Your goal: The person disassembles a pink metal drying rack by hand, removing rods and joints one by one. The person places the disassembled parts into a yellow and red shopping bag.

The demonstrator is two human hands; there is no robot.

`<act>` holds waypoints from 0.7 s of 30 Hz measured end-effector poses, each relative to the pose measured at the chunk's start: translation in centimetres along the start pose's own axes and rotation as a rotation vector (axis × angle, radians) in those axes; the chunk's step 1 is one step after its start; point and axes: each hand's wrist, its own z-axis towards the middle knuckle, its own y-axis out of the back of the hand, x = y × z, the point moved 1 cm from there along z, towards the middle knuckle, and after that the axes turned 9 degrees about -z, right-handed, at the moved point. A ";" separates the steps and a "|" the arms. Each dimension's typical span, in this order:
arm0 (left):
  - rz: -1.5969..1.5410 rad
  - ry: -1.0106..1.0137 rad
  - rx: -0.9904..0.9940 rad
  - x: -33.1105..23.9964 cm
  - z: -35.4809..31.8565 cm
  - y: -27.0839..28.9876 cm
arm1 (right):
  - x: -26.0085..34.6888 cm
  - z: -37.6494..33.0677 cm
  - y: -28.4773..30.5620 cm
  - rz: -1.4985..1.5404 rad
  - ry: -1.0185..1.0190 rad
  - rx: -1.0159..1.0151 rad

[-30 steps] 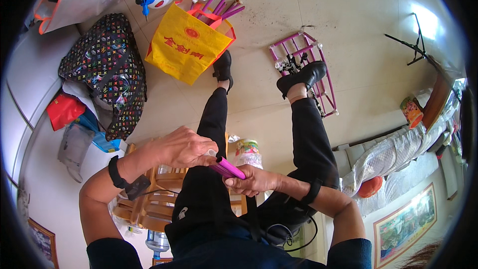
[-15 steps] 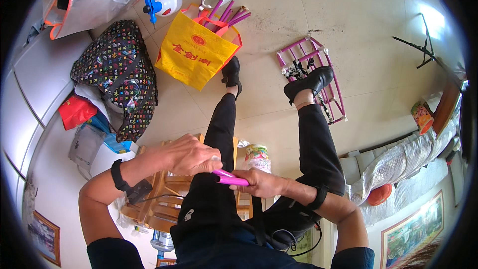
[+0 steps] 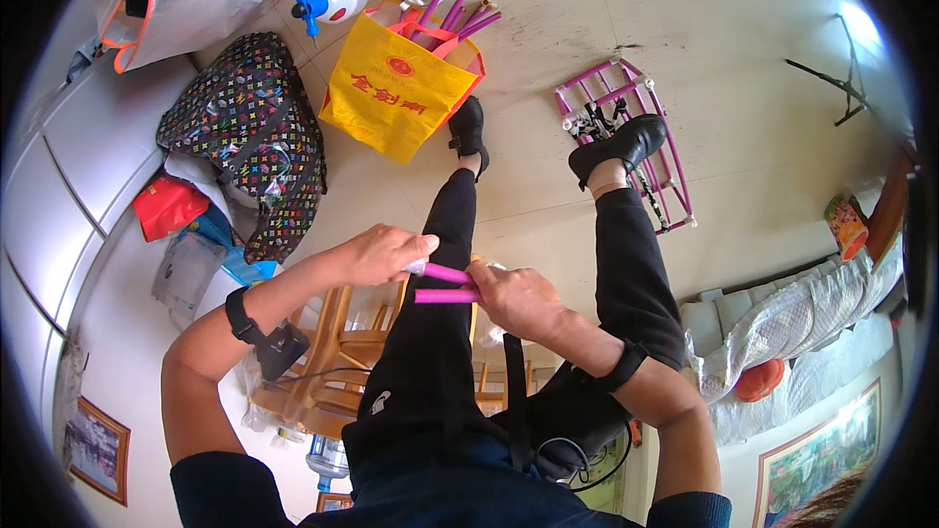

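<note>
The left hand point(image 3: 377, 252) is pinching one stiff, light pink plastic tube point(image 3: 445, 274) at what looks like a white end-fitting; the right hand point(image 3: 518, 295) is gripping another pink tube point(image 3: 442, 296) near its middle.

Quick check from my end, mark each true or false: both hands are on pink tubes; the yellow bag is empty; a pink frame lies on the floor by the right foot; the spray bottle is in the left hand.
1. Both hands are on pink tubes. True: the left hand pinches the end of one pink tube, and the right hand grips another pink tube.
2. The yellow bag is empty. False: the yellow bag has pink tubes sticking out of its top.
3. A pink frame lies on the floor by the right foot. True: the pink frame is under the right shoe.
4. The spray bottle is in the left hand. False: the spray bottle stands on the floor beside the bag.
</note>
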 end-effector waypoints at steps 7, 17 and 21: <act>0.555 -0.939 -0.160 -3.8 -2.9 -0.4 | 0.6 -0.5 2.2 0.741 0.042 0.329; 0.466 -0.884 0.113 -5.5 -7.7 -3.2 | 2.2 -2.8 3.2 1.183 0.305 0.731; 0.480 -0.851 0.150 -5.4 -7.9 -3.6 | 3.1 -3.3 2.3 1.258 0.308 0.796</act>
